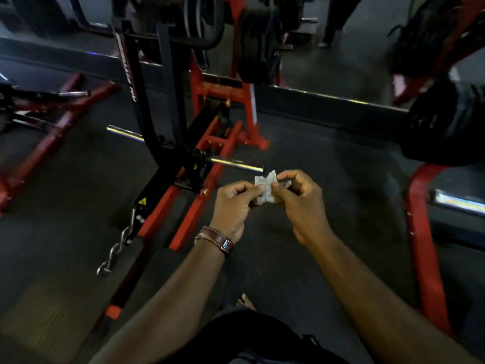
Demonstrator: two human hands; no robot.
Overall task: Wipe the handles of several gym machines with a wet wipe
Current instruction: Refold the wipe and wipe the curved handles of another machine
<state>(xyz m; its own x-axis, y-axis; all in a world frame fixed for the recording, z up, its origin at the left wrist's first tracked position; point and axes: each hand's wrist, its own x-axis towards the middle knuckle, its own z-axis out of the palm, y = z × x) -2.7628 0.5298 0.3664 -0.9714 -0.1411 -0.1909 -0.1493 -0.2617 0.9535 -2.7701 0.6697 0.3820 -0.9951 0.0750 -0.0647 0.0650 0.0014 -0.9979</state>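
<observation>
A small crumpled white wet wipe [265, 187] is held between both hands in front of me, above the dark floor. My left hand [233, 206], with a brown leather watch strap on its wrist, pinches the wipe's left side. My right hand [299, 203] pinches its right side with thumb and fingertips. Just beyond the hands a chrome peg [236, 165] sticks out of a red and black gym machine [183, 143]. No handle is touched by the wipe.
Another red frame [425, 248] with a black pad [446, 122] stands at the right. Red bars [52, 132] lie at the left. Weight plates [258, 46] hang on the machine behind. A steel chain [115, 250] dangles low left. A person's legs [333, 24] stand far back.
</observation>
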